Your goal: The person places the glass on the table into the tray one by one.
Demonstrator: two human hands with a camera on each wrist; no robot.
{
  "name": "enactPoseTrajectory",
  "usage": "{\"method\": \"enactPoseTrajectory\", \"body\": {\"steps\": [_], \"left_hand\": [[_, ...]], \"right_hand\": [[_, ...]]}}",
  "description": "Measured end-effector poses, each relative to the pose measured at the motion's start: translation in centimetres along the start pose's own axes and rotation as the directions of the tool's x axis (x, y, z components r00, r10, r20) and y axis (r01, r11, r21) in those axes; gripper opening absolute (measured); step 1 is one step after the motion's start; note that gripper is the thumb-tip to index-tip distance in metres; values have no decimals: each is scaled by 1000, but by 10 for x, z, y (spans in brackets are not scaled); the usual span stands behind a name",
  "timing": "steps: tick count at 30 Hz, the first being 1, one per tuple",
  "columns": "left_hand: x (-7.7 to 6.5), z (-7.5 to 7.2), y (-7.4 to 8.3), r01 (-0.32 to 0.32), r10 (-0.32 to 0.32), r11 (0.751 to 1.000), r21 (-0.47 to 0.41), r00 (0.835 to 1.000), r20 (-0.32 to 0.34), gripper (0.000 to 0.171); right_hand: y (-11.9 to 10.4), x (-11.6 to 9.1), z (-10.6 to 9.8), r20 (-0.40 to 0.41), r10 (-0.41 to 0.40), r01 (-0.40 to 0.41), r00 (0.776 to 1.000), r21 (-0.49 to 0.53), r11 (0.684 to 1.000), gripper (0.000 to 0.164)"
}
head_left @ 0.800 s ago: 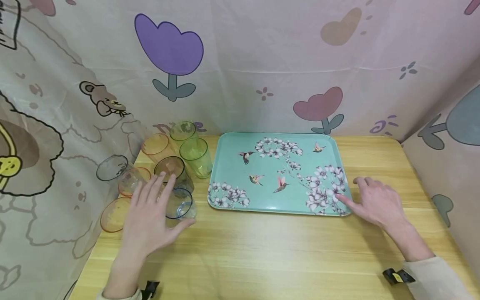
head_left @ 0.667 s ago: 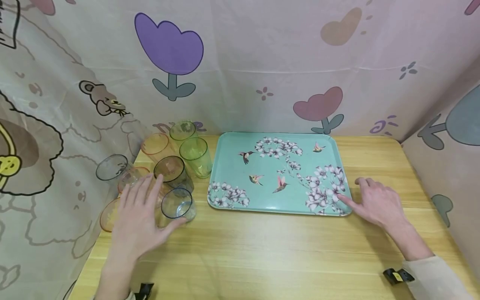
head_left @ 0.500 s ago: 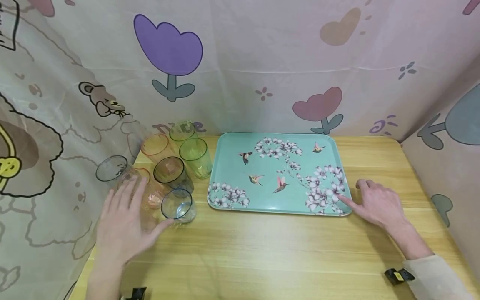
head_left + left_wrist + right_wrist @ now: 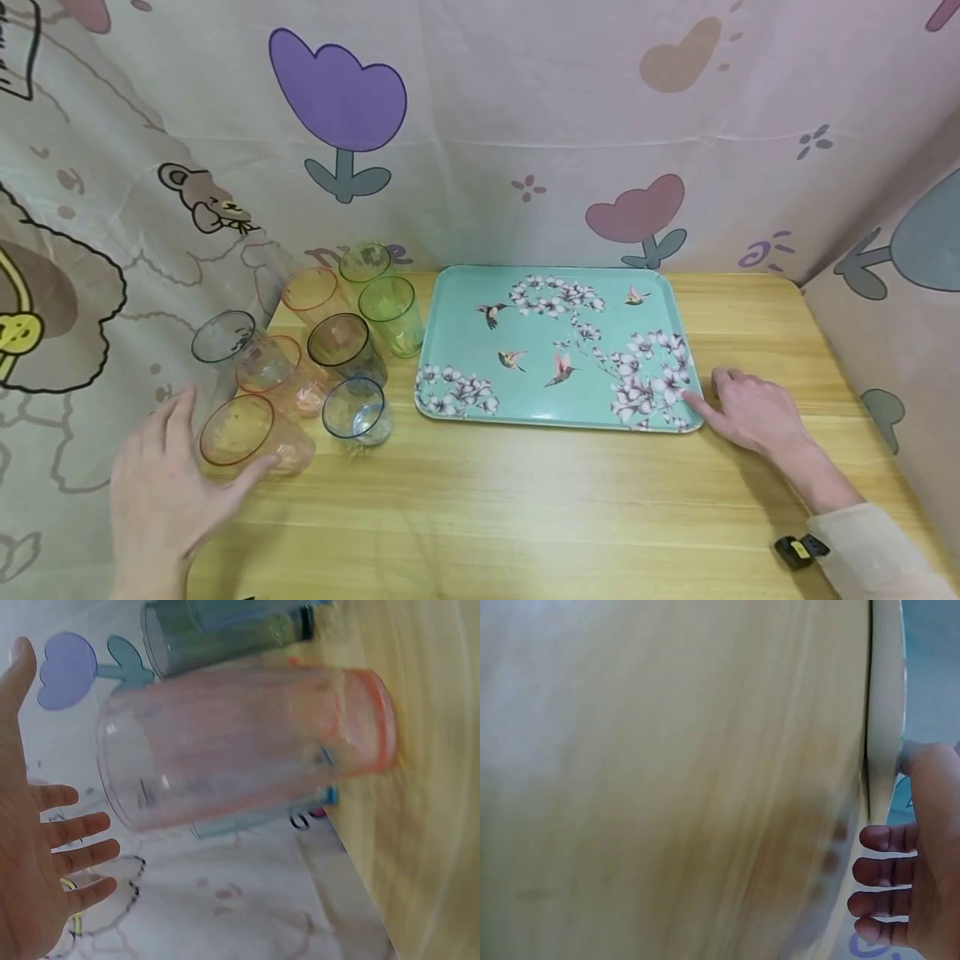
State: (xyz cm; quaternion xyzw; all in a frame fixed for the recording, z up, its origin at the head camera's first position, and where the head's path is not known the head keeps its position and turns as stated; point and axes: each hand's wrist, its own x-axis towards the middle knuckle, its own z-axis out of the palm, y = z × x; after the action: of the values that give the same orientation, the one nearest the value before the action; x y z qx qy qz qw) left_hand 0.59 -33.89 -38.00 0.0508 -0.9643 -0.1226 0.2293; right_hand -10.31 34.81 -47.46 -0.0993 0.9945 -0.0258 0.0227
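In the head view, my left hand [image 4: 168,483] is spread beside the nearest tumbler [image 4: 288,446], a clear orange-tinted one with an orange rim. The left wrist view shows this tumbler [image 4: 247,746] standing apart from the fingers, its mouth towards the palm. My right hand [image 4: 757,417] is at the near right corner of a mint-green tray [image 4: 555,408] printed with flowers and birds. Its thumb rests on the tray's edge, while the other fingers lie loosely bent beside it. In the right wrist view, the right hand [image 4: 930,862] has no object between its fingers.
Several more tumblers crowd the table's left side: blue-rimmed [image 4: 358,408], dark brown [image 4: 348,350], green [image 4: 393,317], pinkish [image 4: 277,375] and grey [image 4: 225,337] ones among them. A patterned cloth [image 4: 480,125] hangs behind the wooden table [image 4: 562,517] and along both sides.
My left hand has moved left and nearer to me, from over the blue-rimmed and brown tumblers to beside the nearest orange one. My right hand and the tray have hardly moved.
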Motion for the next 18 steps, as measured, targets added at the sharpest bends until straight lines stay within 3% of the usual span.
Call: {"method": "enactPoseTrajectory", "body": {"steps": [4, 8, 14, 18], "left_hand": [[-4, 2, -12, 2, -3, 1000, -15, 998, -56, 140], [-8, 7, -20, 18, -19, 999, -33, 999, -48, 133], [-12, 15, -29, 113, -113, 994, -8, 992, 64, 108], [-14, 19, -36, 173, -175, 985, 29, 970, 171, 100]], "right_hand": [[3, 1, 2, 20, -12, 12, 1000, 7, 1000, 55], [4, 3, 5, 34, -31, 30, 999, 9, 1000, 51], [3, 4, 7, 54, -42, 41, 998, 34, 999, 46], [1, 3, 8, 53, -46, 42, 998, 59, 997, 44]]}}
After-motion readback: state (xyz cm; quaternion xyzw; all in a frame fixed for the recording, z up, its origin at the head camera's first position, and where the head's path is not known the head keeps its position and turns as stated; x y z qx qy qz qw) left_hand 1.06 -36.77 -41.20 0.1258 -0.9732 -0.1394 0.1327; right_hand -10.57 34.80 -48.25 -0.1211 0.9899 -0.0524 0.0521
